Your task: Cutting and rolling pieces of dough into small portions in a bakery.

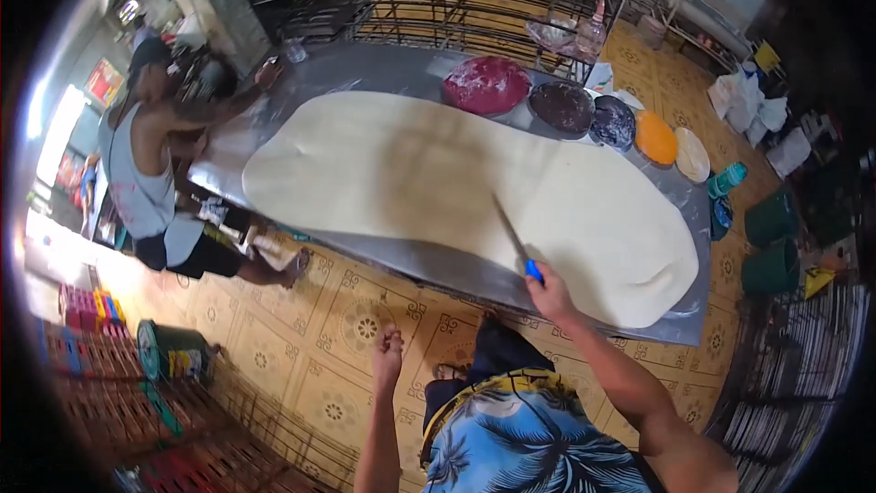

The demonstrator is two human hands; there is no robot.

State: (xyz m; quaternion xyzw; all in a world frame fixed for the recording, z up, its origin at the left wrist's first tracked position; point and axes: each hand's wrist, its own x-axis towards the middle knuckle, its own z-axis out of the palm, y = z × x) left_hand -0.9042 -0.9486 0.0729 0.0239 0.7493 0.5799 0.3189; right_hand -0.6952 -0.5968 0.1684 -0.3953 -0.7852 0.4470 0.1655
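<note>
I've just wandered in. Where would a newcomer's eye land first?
Probably on the huge pale dough sheet sprawled across the grey table. Next, perhaps, the deep-red lump and bright orange lump along the table's far side. Nearer, the right hand grips a blue-handled knife, its blade over the sheet.

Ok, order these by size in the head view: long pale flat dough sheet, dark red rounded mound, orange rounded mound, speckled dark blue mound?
Largest to smallest:
1. pale dough sheet
2. dark red mound
3. orange mound and dark blue mound, too alike to rank
</note>
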